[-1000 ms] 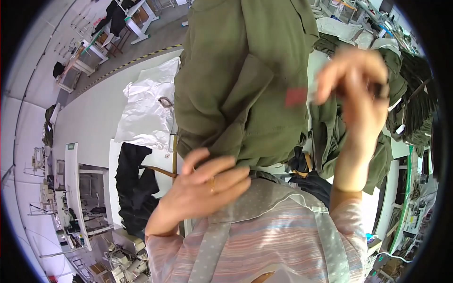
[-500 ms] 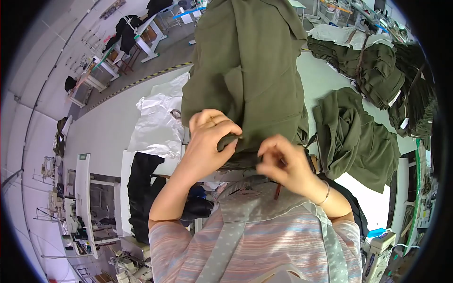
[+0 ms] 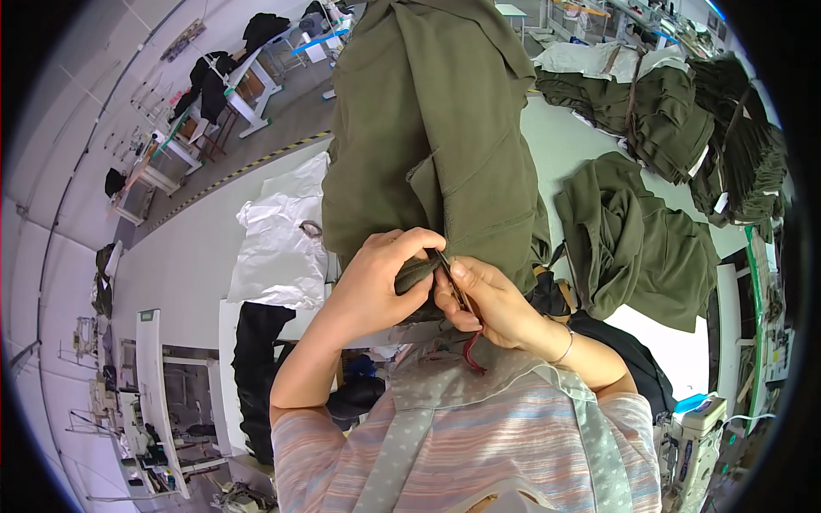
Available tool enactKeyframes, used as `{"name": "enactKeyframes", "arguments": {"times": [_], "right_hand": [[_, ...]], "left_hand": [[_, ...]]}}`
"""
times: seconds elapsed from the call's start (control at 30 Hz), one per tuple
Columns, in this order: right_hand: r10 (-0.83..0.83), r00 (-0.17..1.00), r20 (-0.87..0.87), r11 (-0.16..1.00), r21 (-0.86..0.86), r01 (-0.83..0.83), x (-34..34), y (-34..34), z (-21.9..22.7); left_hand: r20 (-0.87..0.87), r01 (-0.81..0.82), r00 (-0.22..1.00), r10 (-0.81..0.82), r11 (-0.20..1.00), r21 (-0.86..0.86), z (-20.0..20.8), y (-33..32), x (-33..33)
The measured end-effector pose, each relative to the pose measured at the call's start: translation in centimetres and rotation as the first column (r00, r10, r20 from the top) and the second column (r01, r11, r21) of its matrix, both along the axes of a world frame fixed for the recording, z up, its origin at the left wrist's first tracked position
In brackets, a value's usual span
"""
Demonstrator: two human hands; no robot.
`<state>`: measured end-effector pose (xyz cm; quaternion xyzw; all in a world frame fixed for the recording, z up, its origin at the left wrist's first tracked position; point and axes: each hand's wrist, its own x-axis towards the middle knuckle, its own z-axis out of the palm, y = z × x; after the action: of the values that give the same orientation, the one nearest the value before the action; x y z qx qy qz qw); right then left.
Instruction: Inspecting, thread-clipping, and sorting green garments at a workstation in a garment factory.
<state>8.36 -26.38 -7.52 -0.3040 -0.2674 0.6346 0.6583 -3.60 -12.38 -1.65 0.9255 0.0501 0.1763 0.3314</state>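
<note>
A large olive-green garment (image 3: 479, 162) lies in front of me, stretching away over the table. My left hand (image 3: 368, 282) is closed on a folded edge of it, pinching the cloth between thumb and fingers. My right hand (image 3: 500, 303) grips slim dark thread snips (image 3: 457, 289) with a red cord (image 3: 472, 352) hanging from their lower end. The tips of the snips meet the cloth at my left fingertips. Fingers partly cover both the snips and the pinched edge.
A crumpled white sheet (image 3: 278, 248) lies left of the garment. More olive cloth (image 3: 637, 248) is heaped at the right, with tied olive bundles (image 3: 667, 120) beyond it. Black cloth (image 3: 256, 359) hangs at the near left. Part of a machine (image 3: 701, 427) stands at the lower right.
My right hand has moved left and up to the left hand, and the snips now show at the cloth edge. The view has shifted slightly.
</note>
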Motion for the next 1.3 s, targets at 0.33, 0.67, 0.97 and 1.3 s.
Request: {"name": "enactKeyframes", "arguments": {"times": [0.33, 0.67, 0.97, 1.3], "right_hand": [[-0.076, 0.997, -0.033, 0.993, 0.09, 0.078, 0.3, 0.9, -2.2], [-0.431, -0.019, 0.902, 0.899, 0.431, 0.077, 5.1, -4.0, -3.4], [-0.985, -0.03, 0.172, 0.014, 0.253, 0.967, 16.7, -13.0, -9.1], [-0.717, -0.689, -0.101, -0.609, -0.391, 0.691, 29.5, -27.6, -20.9]], "left_hand": [[-0.201, -0.038, 0.979, 0.024, 0.997, -0.064, -0.4, 1.0, 0.7], [-0.496, 0.349, 0.863, -0.097, 0.824, 0.446, 4.5, 0.2, 2.2], [-0.544, 0.783, 0.619, -0.566, 0.499, 0.372, 5.7, -14.9, 26.0], [-0.869, 0.708, 0.477, -0.131, 0.643, 0.292, -27.6, -22.7, 39.1]]}}
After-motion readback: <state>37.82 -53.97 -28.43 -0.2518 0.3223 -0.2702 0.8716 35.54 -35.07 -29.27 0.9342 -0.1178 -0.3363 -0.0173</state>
